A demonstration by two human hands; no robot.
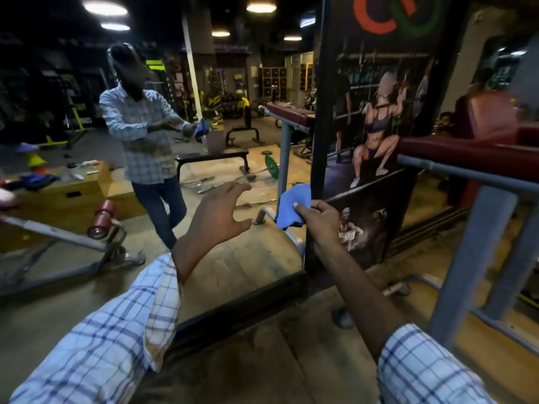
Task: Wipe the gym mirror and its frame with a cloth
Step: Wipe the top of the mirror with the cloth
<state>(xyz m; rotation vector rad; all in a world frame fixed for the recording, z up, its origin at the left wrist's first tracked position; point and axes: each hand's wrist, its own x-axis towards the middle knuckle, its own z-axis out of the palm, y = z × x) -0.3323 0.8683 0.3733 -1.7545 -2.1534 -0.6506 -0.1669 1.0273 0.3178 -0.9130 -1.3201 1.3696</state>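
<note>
Nearest, two blue-and-white checked sleeves come in from the bottom edge, the left sleeve (116, 330) rolled back at the forearm and the right sleeve (423, 368) ending above a bare forearm. Below them lies a worn wooden floor (291, 360).

Further out, the left hand (215, 214) is raised in front of the glass with fingers spread and straight, holding nothing. To its right, the right hand (318, 220) pinches a blue cloth (291, 208) between thumb and curled fingers. The cloth hangs bunched over the right margin of the mirror (256, 258), just beside the upright bar of the black mirror frame (319, 112); whether it presses on the glass or the bar I cannot tell. The frame's bottom bar runs along the floor, slanting down to the left.

On the near right stands a bench with a red pad (466, 153) on grey steel legs (478, 258). Right of the upright bar, a gym poster (379, 112) shows a person squatting with a barbell.

Farther, in the mirror, the person's reflection (145, 135) holds the reflected cloth (201, 128). Behind it are a wooden box (73, 193) on the left, a green weight plate (271, 167), a flat bench (213, 156), and round ceiling lights (105, 8) at the far top.
</note>
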